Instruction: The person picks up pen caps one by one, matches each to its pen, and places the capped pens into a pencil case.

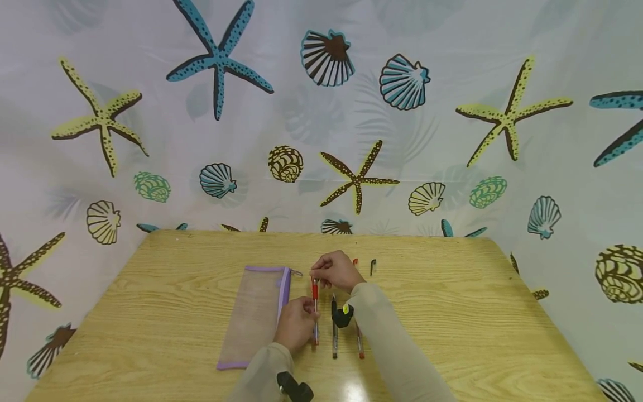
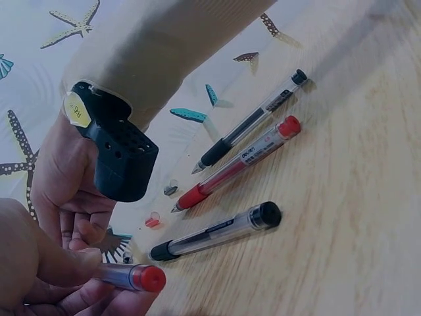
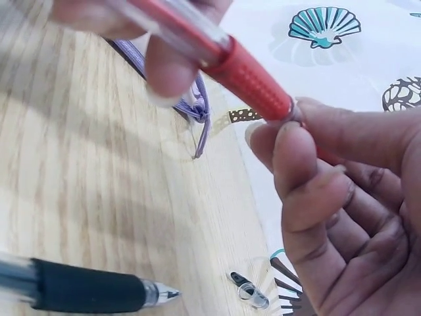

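My left hand (image 1: 296,324) holds a red gel pen (image 3: 256,82) by its clear barrel, the red end plug showing in the left wrist view. At the pen's tip end, just past the ribbed red grip, my right hand (image 1: 339,271) pinches the pen's cap, mostly hidden by fingers; a sliver of red shows behind them. To the right, on the table, lie an uncapped black pen (image 1: 335,329), another red pen (image 2: 237,161) and a second black pen (image 2: 253,122). The right forearm partly covers these in the head view.
A mesh pouch (image 1: 256,312) with purple edging and a zip lies left of the hands on the wooden table (image 1: 166,312). Beyond the right hand are a loose red cap (image 1: 355,261) and a black cap (image 1: 373,267). A curtain (image 1: 281,123) printed with shells and starfish hangs behind.
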`<state>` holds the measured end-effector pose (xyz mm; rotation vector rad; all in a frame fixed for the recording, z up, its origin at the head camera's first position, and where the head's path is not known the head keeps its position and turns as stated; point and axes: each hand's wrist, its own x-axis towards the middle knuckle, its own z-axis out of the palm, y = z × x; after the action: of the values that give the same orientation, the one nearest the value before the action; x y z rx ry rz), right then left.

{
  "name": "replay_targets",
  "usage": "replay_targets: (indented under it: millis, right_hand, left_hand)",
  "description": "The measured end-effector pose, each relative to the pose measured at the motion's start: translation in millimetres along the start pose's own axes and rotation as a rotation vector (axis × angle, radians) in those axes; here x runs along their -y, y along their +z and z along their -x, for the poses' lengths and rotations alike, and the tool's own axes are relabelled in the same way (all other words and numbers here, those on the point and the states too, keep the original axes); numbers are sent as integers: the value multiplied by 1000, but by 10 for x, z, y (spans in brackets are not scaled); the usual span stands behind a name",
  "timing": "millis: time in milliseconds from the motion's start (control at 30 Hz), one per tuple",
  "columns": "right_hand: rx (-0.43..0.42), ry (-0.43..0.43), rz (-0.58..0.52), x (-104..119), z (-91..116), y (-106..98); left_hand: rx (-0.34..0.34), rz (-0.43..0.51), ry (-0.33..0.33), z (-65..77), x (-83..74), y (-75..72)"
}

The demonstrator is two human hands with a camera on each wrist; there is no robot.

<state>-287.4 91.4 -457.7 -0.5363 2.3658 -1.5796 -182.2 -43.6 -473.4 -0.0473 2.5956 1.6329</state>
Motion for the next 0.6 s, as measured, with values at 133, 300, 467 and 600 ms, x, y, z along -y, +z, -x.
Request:
replay_targets:
  millis: [133,300,467,600]
  right_hand:
    - [10,-3,2,19,13,-12]
    - [33,-14,-18,9,16,-17]
    - [53,-27,-30,110,73,-26]
    - [54,-30,-30,282,173,-32]
  left_hand:
    - [-2,45,-7,15,-11,8]
    - [2,71,-16,24,-15,5]
    - [-7,74,-16,18,-10,7]
    - [-17,66,-29,17,-12,7]
